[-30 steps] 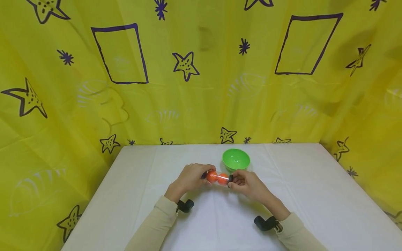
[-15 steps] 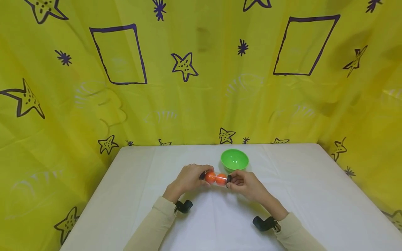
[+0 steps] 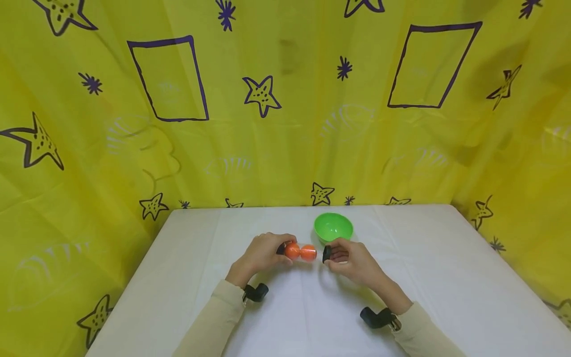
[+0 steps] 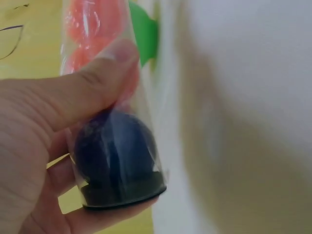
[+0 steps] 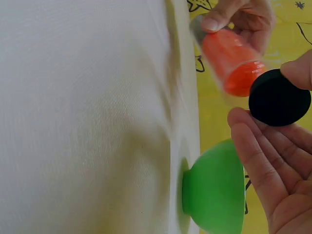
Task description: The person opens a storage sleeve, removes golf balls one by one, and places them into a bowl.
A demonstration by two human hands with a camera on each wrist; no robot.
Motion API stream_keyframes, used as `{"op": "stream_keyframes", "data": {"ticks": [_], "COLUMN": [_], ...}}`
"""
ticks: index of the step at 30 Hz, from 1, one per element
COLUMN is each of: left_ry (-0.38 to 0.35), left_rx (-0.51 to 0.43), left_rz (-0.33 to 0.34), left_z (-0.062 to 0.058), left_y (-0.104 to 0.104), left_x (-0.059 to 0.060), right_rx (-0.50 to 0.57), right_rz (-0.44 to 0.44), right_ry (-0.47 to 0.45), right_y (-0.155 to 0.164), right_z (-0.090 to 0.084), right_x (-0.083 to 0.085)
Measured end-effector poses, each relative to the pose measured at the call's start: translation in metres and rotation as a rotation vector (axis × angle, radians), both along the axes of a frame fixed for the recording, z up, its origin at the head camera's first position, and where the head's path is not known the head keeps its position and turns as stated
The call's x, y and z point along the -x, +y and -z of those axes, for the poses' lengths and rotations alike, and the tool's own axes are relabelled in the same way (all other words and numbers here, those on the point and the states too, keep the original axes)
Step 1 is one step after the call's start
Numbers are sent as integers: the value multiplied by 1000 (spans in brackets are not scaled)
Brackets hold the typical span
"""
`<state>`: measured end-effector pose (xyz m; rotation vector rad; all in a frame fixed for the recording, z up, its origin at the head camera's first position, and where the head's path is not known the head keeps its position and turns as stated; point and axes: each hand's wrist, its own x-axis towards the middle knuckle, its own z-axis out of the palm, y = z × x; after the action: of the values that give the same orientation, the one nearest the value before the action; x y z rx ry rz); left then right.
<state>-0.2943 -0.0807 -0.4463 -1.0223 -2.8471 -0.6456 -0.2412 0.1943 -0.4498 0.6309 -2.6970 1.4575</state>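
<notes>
Lower centre, head view: left grip [image 3: 262, 252] is grasping one clear plastic tube [image 4: 141, 109] holding two orange balls [image 3: 292, 251], one dark-blue ball [image 4: 114, 146]; right grip [image 3: 355, 261] is pinching one round black cap [image 3: 327, 254]; one round green bowl [image 3: 333, 228] is sitting on white bench [image 3: 285, 317].

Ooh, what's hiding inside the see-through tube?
Two orange balls and a round dark blue thing are inside the tube. The left hand covers part of it, so anything hidden behind there can't be seen.
</notes>
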Motion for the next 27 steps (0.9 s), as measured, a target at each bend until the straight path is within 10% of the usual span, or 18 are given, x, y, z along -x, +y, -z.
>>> {"op": "stream_keyframes", "data": {"ticks": [27], "left_ry": [-40], "left_rx": [-171], "left_rz": [-46], "left_z": [-6], "left_y": [-7], "left_x": [-1], "right_rx": [-223], "right_rz": [35], "right_ry": [-44], "right_y": [0], "right_z": [21], "right_x": [4]}}
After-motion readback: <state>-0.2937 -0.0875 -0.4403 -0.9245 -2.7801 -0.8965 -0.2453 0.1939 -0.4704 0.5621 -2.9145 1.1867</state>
